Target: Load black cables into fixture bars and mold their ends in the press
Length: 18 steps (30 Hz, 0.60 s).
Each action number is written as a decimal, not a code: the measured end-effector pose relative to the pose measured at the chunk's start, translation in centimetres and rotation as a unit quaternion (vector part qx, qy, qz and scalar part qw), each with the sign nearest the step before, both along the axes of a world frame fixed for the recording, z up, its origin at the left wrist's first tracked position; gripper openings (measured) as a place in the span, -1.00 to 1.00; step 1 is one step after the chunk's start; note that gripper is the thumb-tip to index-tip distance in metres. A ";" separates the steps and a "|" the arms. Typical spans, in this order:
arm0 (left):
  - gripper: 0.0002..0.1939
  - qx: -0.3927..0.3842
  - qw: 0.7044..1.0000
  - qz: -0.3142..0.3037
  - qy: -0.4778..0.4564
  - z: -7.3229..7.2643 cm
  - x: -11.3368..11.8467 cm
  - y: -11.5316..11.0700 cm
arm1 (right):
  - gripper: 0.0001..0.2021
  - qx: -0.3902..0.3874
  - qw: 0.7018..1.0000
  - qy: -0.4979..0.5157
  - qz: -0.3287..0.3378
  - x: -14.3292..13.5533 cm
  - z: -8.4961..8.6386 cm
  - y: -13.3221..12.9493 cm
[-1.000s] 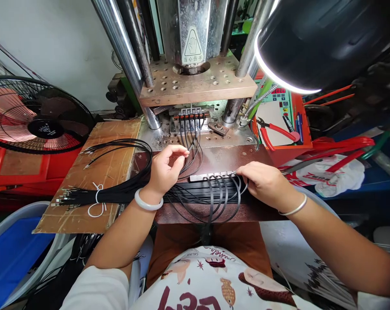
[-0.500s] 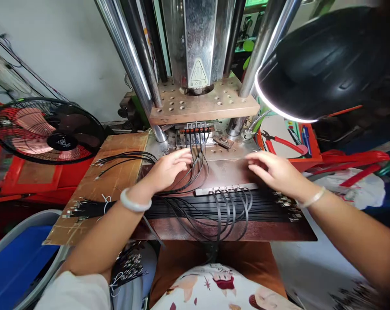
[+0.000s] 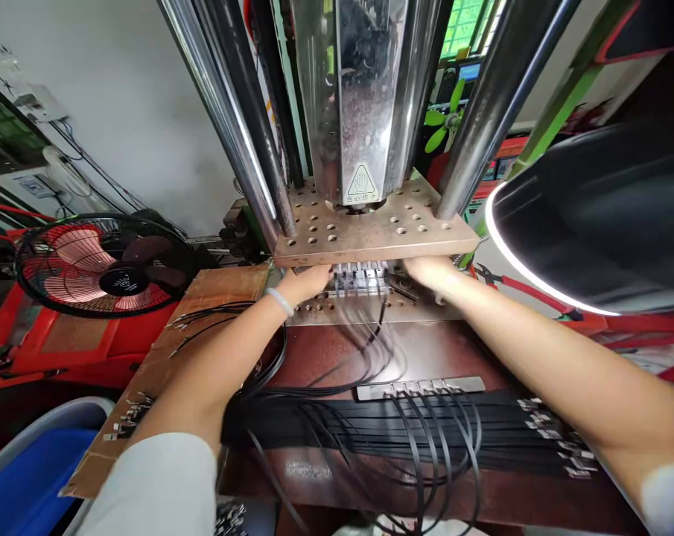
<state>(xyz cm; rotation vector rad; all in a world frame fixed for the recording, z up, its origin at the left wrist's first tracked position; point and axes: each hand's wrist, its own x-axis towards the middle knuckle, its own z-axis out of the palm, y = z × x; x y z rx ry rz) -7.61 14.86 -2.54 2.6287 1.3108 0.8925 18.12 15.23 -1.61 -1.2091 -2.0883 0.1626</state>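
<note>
My left hand [image 3: 313, 282] reaches in under the press plate [image 3: 370, 242]. Its fingers are closed at the left end of the metal mould [image 3: 359, 281], partly hidden by the plate. From the right, my right hand [image 3: 426, 272] goes under the same plate beside the mould's other end, its fingers out of sight. Thin black cables [image 3: 378, 327] hang from the mould towards me, smeared by motion. Nearer to me, a slotted metal bar [image 3: 420, 387] holds several looped black cables [image 3: 442, 447], lying on a flat row of black cables [image 3: 292, 424] with metal connectors [image 3: 554, 439].
Steel columns [image 3: 476, 156] flank the press. A lamp [image 3: 593, 223] hangs close above my right arm. On the left are a fan [image 3: 105, 268], a cardboard sheet [image 3: 202, 365] with cable ends, and a blue bin [image 3: 40, 476]. Red-handled pliers [image 3: 529, 290] lie at the right.
Both hands have moved forward from above the table to the mould under the press plate. The cables on the mould have shifted. My view has tilted up, and the lamp appears lower.
</note>
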 end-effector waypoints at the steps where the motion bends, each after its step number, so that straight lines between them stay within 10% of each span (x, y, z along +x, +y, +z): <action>1: -0.91 -0.008 0.998 -0.010 0.059 -0.1 0.1 -1.2 | -0.69 -0.026 1.000 0.000 0.001 0.6 -0.3 -1.4; 7: -0.73 -0.003 0.953 -0.042 0.301 0.0 2.5 -6.3 | -0.57 -0.239 0.958 0.124 0.098 0.2 -1.8 -6.3; 12: -0.78 -0.021 0.999 0.031 -0.034 2.3 2.5 -10.7 | -0.72 -0.024 0.984 0.162 0.075 -1.6 2.3 -9.2; 18: -0.60 -0.224 0.906 -0.238 -0.269 4.6 8.0 -18.3 | -0.76 0.096 0.952 0.125 0.262 -1.9 7.1 -17.8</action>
